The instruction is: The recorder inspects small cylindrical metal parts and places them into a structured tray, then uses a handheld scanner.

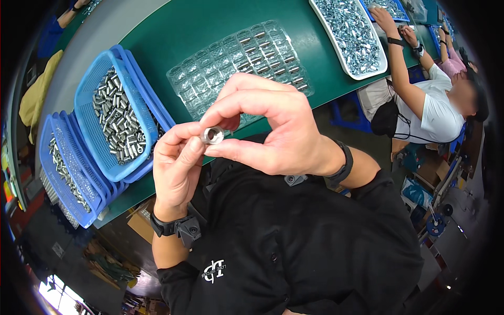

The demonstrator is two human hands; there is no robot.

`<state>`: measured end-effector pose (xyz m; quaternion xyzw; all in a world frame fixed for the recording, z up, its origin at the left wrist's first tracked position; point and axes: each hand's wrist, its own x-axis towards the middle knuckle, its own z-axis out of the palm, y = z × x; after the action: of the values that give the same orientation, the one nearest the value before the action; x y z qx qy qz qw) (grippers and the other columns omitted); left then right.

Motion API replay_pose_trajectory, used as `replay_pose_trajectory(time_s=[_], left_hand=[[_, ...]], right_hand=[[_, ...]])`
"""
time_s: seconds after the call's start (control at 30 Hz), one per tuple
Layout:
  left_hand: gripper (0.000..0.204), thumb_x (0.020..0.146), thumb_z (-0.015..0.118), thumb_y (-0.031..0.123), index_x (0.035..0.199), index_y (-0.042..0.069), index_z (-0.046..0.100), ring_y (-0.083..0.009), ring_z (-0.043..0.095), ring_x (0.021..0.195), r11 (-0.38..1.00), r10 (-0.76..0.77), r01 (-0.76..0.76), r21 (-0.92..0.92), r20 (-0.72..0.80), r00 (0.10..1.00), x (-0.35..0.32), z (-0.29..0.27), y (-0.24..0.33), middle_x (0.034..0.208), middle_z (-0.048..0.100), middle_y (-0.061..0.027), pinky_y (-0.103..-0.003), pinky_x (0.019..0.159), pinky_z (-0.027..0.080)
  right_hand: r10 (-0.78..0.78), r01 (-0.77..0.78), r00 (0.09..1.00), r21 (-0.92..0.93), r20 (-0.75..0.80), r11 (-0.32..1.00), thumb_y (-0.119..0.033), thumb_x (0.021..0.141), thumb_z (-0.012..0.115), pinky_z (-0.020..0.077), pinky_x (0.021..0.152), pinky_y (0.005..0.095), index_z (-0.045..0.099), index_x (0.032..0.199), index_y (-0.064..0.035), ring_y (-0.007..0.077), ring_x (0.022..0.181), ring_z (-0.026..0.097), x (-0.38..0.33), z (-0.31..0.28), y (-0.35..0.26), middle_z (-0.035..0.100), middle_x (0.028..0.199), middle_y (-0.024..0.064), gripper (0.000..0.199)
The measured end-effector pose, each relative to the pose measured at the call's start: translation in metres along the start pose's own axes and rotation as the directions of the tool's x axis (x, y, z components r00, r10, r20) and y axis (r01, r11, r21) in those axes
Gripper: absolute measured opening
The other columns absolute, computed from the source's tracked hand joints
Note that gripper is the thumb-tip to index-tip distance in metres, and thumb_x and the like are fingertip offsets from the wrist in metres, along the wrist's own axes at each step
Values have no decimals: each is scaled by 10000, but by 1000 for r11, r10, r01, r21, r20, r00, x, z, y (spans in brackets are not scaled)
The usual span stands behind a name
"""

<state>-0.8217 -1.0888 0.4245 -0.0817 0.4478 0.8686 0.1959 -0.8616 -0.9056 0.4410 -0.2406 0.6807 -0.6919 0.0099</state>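
Between both hands, in front of my chest, is a small metal sleeve (214, 135) with its round hollow end showing. My left hand (178, 157) pinches it from the left with thumb and forefinger. From the right, my right hand (278, 126) grips it with thumb and fingertips. Beyond the hands lies a clear plastic blister tray (197, 71); metal sleeves fill several pockets at its right part, while the left pockets look bare. At my left stands a blue basket (86, 100) heaped with similar metal sleeves (121, 121).
Another blue basket (52, 128) with metal parts sits nearer, at the far left. On the green table (157, 37), a white tray (382, 60) of small shiny parts stands at the far right. A co-worker in a white shirt (438, 113) handles parts at a blue tray (404, 16).
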Motion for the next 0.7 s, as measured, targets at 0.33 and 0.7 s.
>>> replay_pose_trajectory(time_s=[0.33,0.7], left_hand=[[209,858,607,39,1057,-13,568,-108,584,854,922,-13,51,384,-101,995,11,-4,-19,942,626,-68,-234,772,472],[238,864,601,52,1086,-15,553,-91,575,862,773,26,68,630,-138,990,31,13,-53,954,626,-58,-209,778,453]], right_hand=[[148,-118,984,-271,96,956,-49,664,729,463,586,273,639,860,-18,182,667,575,-16,-18,24,579,741,66,219],[338,-265,941,-598,11,756,-170,688,713,465,574,334,687,844,-106,248,643,590,-24,-108,114,584,704,72,171]])
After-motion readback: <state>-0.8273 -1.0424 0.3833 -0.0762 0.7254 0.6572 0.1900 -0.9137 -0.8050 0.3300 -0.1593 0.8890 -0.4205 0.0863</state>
